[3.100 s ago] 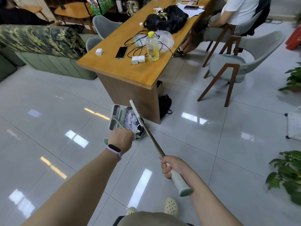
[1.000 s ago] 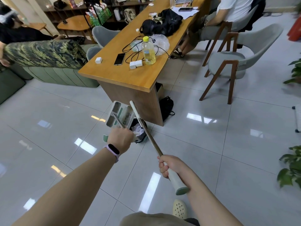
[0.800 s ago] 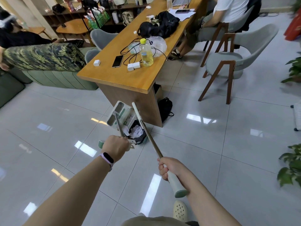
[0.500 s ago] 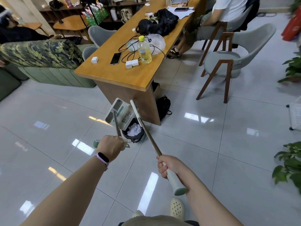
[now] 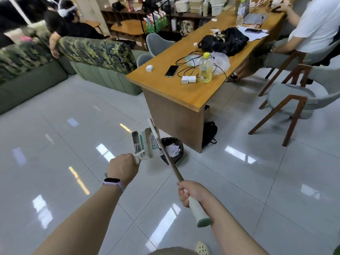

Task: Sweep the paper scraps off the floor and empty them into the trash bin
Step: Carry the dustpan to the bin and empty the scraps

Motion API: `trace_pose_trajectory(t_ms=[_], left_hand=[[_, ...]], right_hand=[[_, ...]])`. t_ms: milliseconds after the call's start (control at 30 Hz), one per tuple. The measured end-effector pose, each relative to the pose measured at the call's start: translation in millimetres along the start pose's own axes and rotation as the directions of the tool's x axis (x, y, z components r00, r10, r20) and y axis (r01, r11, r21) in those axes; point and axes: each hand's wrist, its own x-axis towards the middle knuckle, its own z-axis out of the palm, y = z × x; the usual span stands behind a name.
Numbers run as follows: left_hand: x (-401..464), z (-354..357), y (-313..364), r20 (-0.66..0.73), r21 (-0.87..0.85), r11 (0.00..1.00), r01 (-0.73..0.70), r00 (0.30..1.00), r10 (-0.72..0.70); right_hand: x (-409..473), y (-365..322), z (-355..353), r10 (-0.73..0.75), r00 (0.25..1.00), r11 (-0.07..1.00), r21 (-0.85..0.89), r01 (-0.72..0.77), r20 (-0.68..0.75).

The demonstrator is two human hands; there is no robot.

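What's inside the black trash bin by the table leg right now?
The trash bin holds crumpled white paper scraps in a black liner. The broom handle crosses its left edge, and anything beneath the scraps is covered.

Ahead of you stands a long wooden table [image 5: 185,96]. Near its closest end you see a bottle [image 5: 205,69] with a yellow cap, two white chargers [image 5: 188,79] just beside it, a phone [image 5: 171,71] lying flat and a single white cube [image 5: 149,68] near the left edge. Black cables [image 5: 189,61] loop behind the bottle toward a clear plastic bag [image 5: 219,62]. Further along lies a black bag [image 5: 224,42]. On the floor under the table's end sits a black backpack [image 5: 209,132]. A grey chair [image 5: 294,100] with wooden legs stands at the right edge, and a green sofa [image 5: 103,78] under a leaf-patterned cover [image 5: 95,52] stands left.
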Motion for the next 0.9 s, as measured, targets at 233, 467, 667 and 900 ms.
trace_pose_trajectory(t_ms=[233,467,667,900], left_hand=[[-55.5,20.6,-137.9,0.082,-0.14,0.941,0.307,0.951,-0.298],[-176.8,80.6,-278.4,0.221,-0.301,0.705,0.642,0.766,-0.604],[-303.4,137.4,-383.8,0.342,-0.349,0.413,0.841,0.525,-0.78],[-432.9,180.4,-472.9,0.457,-0.3,0.063,0.952,0.201,-0.866]], right_hand=[[36.0,27.4,123.4,0.115,0.991,0.97,-0.224,-0.096,0.072],[76.6,125.5,311.1,0.236,0.965,0.889,-0.427,-0.165,0.118],[94.1,227.9,453.2,0.344,0.926,0.722,-0.674,-0.156,0.155],[90.0,332.8,596.5,0.495,0.855,0.487,-0.865,-0.125,0.155]])
